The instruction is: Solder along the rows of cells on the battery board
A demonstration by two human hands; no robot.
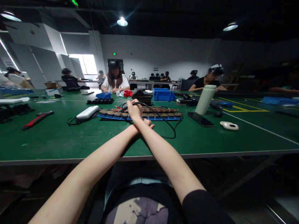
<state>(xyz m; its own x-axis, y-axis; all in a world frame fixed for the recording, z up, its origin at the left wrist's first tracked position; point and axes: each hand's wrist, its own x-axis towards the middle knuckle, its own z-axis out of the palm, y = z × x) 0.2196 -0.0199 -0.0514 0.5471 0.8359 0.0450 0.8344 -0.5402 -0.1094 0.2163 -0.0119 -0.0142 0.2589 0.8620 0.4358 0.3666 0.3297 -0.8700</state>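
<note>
My arms cross at the wrists in front of a long blue rack (pixel 161 117) lined with rows of thin gold-and-black strips (pixel 161 111). My right hand (pixel 135 110), on top, is closed around a black corded tool (pixel 124 109) held like a pen. Its tip points left over the strips and is too small to make out. From the tool a black cable (pixel 168 123) loops to the right and down onto the table. Below my right wrist, my left hand (pixel 147 122) lies at the rack's near edge with its fingers stretched to the right, partly covered.
Left on the green table (pixel 70 141) are a white power-bank-like box (pixel 87 112) with a cord and red-handled pliers (pixel 38 119). To the right stand a pale bottle (pixel 205 99), a phone (pixel 201 119) and a beige device (pixel 229 125). A blue bin (pixel 163 94) and co-workers are beyond.
</note>
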